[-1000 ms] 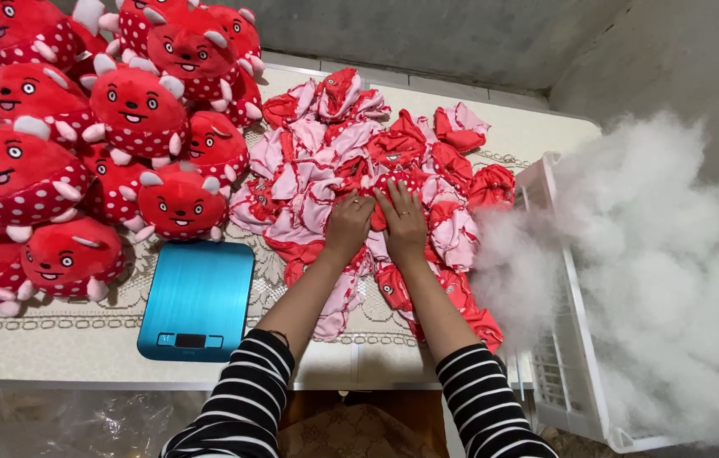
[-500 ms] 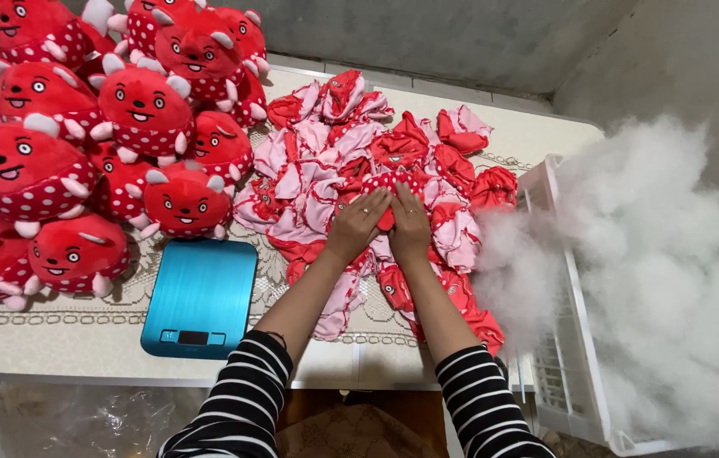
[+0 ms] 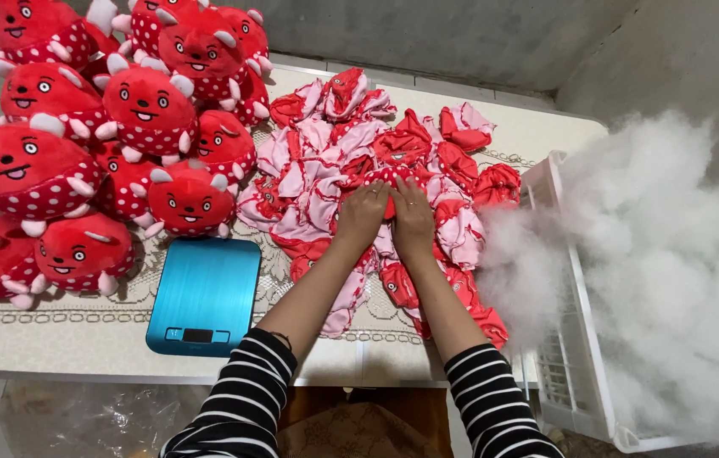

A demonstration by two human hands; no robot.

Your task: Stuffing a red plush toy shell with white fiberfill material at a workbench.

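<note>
At the desk's (image 3: pixel 79 339) left edge we see a heap of stuffed red plush toys (image 3: pixel 88 144) with white-dotted bodies and smiling faces, running up to the far left corner. Just beside them, near the front edge, lies a flat blue kitchen scale (image 3: pixel 204 293). Across the middle spreads a pile of unstuffed red and pink toy skins (image 3: pixel 359 161). Our left hand (image 3: pixel 362 216) and right hand (image 3: pixel 413 218) rest side by side on this pile, fingers bent and pressing one red dotted skin (image 3: pixel 389 180) between them; whether they grip it we cannot tell. At the right edge stands a white plastic crate (image 3: pixel 576 339), heaped over its rim with white fibre stuffing (image 3: pixel 673 271).
</note>
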